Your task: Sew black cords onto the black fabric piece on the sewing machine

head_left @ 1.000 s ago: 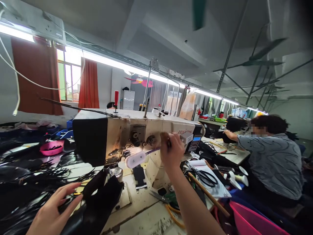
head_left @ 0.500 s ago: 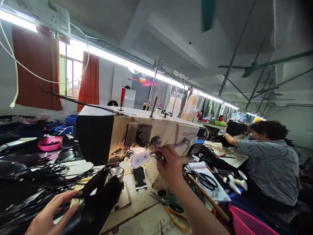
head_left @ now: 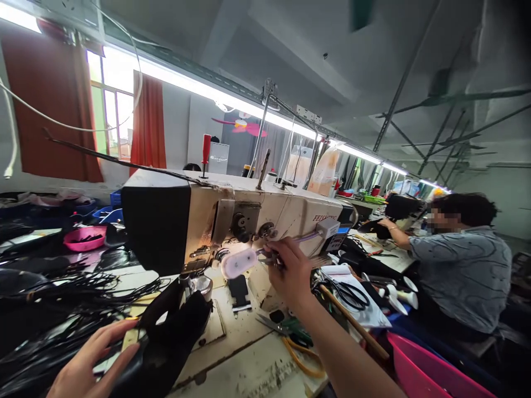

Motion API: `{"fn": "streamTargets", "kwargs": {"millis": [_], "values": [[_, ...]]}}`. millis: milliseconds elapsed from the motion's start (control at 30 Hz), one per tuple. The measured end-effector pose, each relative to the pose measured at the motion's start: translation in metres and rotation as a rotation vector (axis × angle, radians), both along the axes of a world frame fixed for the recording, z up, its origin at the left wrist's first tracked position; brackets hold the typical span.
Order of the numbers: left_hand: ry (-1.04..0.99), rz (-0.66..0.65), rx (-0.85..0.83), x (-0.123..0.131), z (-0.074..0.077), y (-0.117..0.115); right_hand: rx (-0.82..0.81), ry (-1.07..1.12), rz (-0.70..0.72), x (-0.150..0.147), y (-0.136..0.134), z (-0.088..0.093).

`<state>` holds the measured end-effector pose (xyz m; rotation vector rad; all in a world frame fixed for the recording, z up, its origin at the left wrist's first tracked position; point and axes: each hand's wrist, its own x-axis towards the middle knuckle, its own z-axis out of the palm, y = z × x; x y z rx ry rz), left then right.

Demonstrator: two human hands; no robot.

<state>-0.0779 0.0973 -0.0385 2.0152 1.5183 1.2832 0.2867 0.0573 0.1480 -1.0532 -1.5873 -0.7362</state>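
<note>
My left hand [head_left: 93, 356] is at the lower left, its thumb and fingertips closed on the edge of a black piece of material [head_left: 172, 337]. This piece reaches up to the needle area of a cream sewing machine [head_left: 286, 207], around a shiny metal part [head_left: 202, 287]. My right hand [head_left: 290, 271] is closed in front of the machine, just right of an oblong lit lamp [head_left: 238, 263]. Between its fingers a bit of dark metal shows; its kind is too hidden to tell.
Scissors with orange and green handles [head_left: 296, 348] lie below my right forearm. A wooden stick [head_left: 352, 320] and a pink bin [head_left: 431, 365] are at right. Black strips [head_left: 78, 298] cover the left side, near a pink bowl [head_left: 85, 237]. Another person [head_left: 460, 271] sits at right.
The view has shifted slightly. My right hand stays near the lamp, with its fingers changed a little. My left hand keeps its grip on the black piece.
</note>
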Motion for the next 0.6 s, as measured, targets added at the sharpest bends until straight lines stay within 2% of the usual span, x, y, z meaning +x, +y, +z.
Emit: {"fn": "streamTargets", "kwargs": {"millis": [100, 167, 267, 367, 433, 500, 600], "values": [[-0.008, -0.051, -0.048, 0.001, -0.003, 0.001, 0.062, 0.072, -0.016, 0.0, 0.0, 0.0], [0.005, -0.039, -0.078, 0.001, -0.004, 0.001, 0.07, 0.093, -0.035, 0.0, -0.001, 0.0], [0.014, -0.025, -0.131, -0.001, -0.007, 0.0, 0.014, 0.002, 0.05, -0.001, -0.002, 0.0], [-0.02, -0.033, -0.137, -0.001, -0.009, 0.001, 0.072, 0.126, -0.012, -0.001, -0.001, 0.0], [-0.026, -0.011, -0.152, -0.001, -0.008, 0.003, 0.035, 0.116, -0.003, -0.001, 0.0, 0.0], [-0.032, -0.002, -0.164, 0.001, -0.005, 0.005, -0.011, 0.043, 0.065, -0.001, 0.001, 0.0], [-0.071, -0.019, -0.155, 0.004, 0.003, 0.005, 0.053, 0.139, -0.003, 0.002, 0.001, 0.001]]}}
